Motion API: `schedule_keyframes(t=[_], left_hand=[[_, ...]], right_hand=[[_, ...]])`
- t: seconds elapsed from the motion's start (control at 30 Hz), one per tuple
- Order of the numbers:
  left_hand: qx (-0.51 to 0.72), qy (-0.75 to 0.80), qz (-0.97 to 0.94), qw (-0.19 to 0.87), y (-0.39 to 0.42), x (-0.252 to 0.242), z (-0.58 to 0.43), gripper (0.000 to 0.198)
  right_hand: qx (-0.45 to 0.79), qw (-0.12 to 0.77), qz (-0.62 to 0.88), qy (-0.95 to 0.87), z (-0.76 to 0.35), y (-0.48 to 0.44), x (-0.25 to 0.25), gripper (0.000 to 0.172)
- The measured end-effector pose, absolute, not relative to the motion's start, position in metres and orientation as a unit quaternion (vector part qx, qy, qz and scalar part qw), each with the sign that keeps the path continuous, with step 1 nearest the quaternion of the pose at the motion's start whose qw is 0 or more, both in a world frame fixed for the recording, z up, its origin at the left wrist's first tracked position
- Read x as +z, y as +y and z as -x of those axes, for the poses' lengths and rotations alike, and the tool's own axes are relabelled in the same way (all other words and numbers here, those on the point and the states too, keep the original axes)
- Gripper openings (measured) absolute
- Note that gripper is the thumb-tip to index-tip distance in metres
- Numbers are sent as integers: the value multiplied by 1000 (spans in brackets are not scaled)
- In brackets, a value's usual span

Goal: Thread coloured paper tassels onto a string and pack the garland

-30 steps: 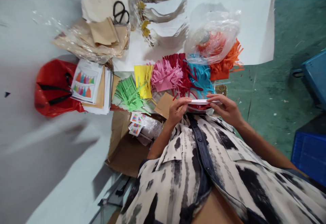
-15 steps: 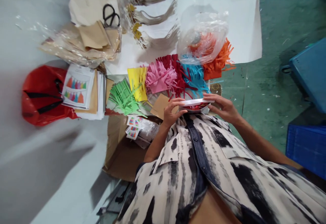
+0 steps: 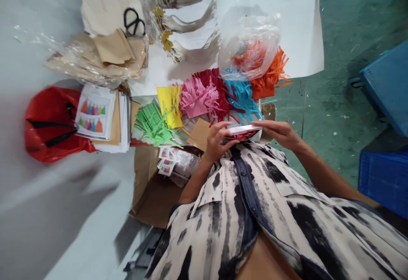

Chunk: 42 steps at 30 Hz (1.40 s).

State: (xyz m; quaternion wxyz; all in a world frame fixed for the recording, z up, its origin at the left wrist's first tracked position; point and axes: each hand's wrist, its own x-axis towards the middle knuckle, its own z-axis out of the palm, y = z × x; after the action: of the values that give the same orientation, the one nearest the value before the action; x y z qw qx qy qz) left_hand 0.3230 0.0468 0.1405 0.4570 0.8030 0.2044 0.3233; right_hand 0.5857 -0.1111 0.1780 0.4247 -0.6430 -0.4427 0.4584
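On the head camera, the white packet (image 3: 241, 130) sits close against the shirt (image 3: 219, 224). Left hand (image 3: 217, 140) is curled onto one end; right hand (image 3: 282, 134) touches the other, fingers nearly straight, and I can't tell if it's pinching. Looks light, bendy, perhaps slick, so best held by both ends. Paper fringes (image 3: 198, 97) crowd ahead; room opens rightward over the floor (image 3: 331, 110).

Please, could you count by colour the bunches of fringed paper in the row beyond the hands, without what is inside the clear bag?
Green bunch: 1
Yellow bunch: 1
Pink bunch: 1
Dark red bunch: 1
Blue bunch: 1
Orange bunch: 1
Total: 6
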Motion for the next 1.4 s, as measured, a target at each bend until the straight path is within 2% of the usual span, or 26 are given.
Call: schedule_keyframes(t=[0.13,0.27,0.37,0.53,0.6,0.77,0.83,0.93,1.1,1.17,1.23,1.27,1.33,1.4], left_hand=[[331,114,-849,396,46,151,-336,19],[310,137,-848,408,45,147,-344,8],[287,159,-845,422,46,145,-348,11],[290,160,-835,440,49,151,-350,14],[294,151,-834,442,50,154,-350,12],[305,134,-845,417,51,157,-348,5],[311,128,-852,400,51,159,-348,5],[317,119,-859,384,51,163,-347,7],[311,130,-858,388,49,163,-347,6],[330,141,-849,388,48,160,-348,5],[345,153,-843,384,47,156,-349,4],[346,157,-842,383,47,155,-350,4],[344,158,-842,384,47,154,-350,4],[350,151,-839,389,48,154,-350,4]], right_hand=[[442,420,641,-466,-589,-112,176,41],[441,421,631,-480,-594,-114,170,37],[432,424,628,-489,-593,-114,173,36],[375,445,627,-518,-580,-114,184,48],[348,442,625,-542,-572,-114,185,44],[231,351,659,-624,-559,-112,179,45],[162,306,679,-648,-556,-109,179,34],[87,251,703,-660,-549,-101,186,7],[51,176,724,-664,-537,-90,200,15],[31,191,713,-673,-539,-91,200,14],[9,245,694,-677,-545,-98,197,4],[0,278,686,-672,-549,-104,195,5],[-12,325,687,-650,-557,-115,192,19],[-17,323,697,-639,-562,-124,188,25]])
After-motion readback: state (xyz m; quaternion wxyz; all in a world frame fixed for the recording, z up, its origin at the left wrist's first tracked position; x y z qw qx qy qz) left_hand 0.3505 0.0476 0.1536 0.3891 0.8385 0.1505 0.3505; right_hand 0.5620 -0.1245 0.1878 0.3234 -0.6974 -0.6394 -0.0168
